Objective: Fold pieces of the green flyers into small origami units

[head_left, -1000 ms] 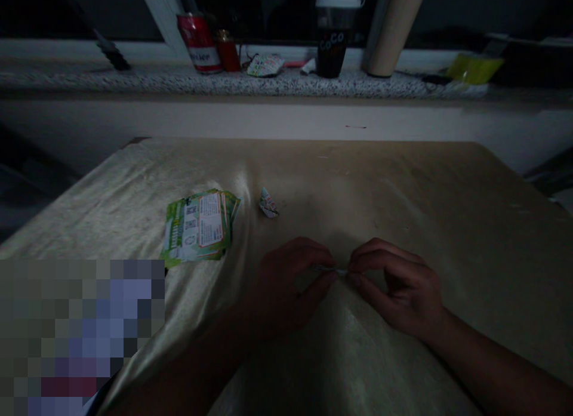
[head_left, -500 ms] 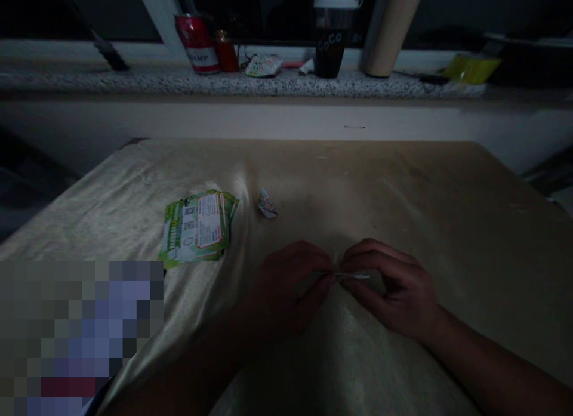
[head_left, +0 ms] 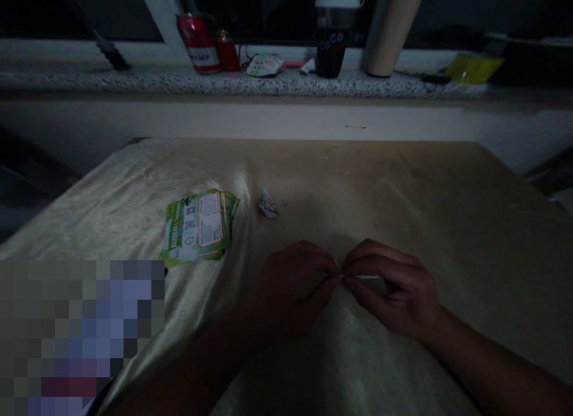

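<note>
Head view: my left hand (head_left: 295,287) and right hand (head_left: 398,287), both pinched closed, grip a thin pale strip (head_left: 369,277) between them over the tabletop (head_left: 322,177). Folded paper (head_left: 268,205) lies beyond, near green cards (head_left: 197,228).

Thin strip (head_left: 369,277) partly hidden by left hand (head_left: 290,284) and right hand (head_left: 398,284), tan tube (head_left: 396,34) cut off above

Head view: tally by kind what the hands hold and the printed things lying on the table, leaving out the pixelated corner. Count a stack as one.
Thin pale piece, seen edge-on in the fingers of the left hand and right hand: 1
Small folded patterned paper: 1
Stack of green printed cards, number inside unclear: 1
Total: 3
</note>
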The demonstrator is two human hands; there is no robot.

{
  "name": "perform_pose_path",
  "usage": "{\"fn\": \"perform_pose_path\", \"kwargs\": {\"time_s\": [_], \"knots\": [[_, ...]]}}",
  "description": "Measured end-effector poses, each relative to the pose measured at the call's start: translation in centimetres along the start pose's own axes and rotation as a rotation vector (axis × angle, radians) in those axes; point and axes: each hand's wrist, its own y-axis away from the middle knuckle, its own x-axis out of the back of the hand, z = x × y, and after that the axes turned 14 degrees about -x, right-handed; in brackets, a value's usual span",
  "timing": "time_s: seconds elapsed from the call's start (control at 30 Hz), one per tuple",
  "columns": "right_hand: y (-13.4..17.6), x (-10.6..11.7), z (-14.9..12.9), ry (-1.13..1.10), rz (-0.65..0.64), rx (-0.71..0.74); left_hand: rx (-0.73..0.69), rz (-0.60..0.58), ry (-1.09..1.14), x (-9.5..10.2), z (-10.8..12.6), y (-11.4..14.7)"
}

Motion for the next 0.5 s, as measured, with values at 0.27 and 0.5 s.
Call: {"fn": "perform_pose_path", "kwargs": {"time_s": [0.27, 0.5], "knots": [[0.09, 0.08, 0.12, 0.002, 0.026, 0.01, 0.13, -0.05, 0.067, 0.54, 0.01, -0.16], [0.18, -0.01, 0.16, 0.013, 0.054, -0.014, 0.117, -0.073, 0.021, 0.99, -0.06, -0.19]]}}
